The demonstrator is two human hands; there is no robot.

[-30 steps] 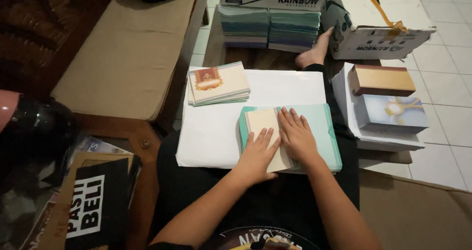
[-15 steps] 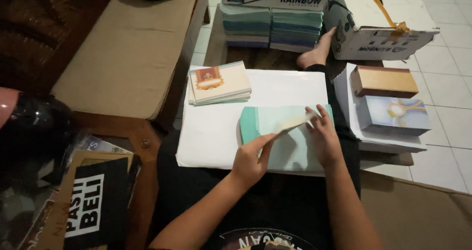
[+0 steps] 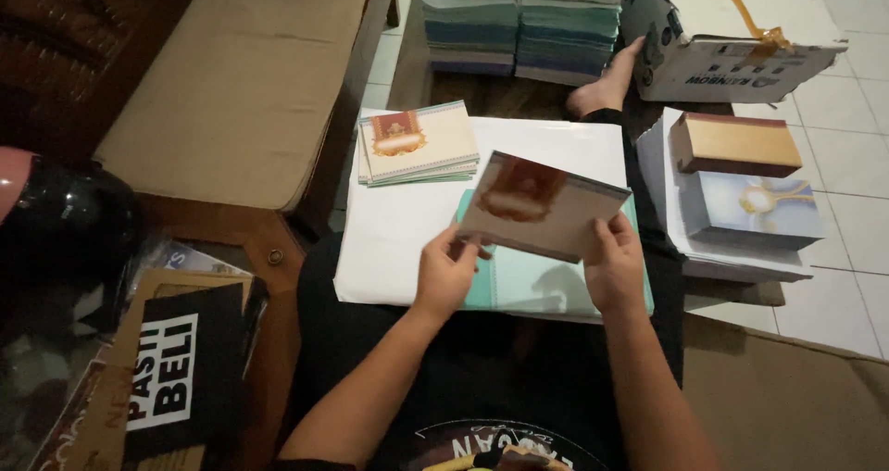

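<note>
Firmly in both hands [image 3: 528,272]: card [image 3: 542,205].

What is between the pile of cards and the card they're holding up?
Only bare white board lies between the pile of cards and the held card, seen from the head camera.

You've got one camera here, worn on your head, looking steeply down over your own chest and forearms onto your lap. It faces forward and down, so the near edge of the picture catches your dark shirt, and the far edge reaches the stacked paper reams [image 3: 519,26] and the cardboard box [image 3: 741,63] up top. It sits close: your left hand [image 3: 444,276] and right hand [image 3: 613,269] land just below the centre. Off to the left, the view takes in a tan cushioned bench [image 3: 241,73]; to the right, pale floor tiles [image 3: 843,212]. There's no second view to overlap with it.
</note>
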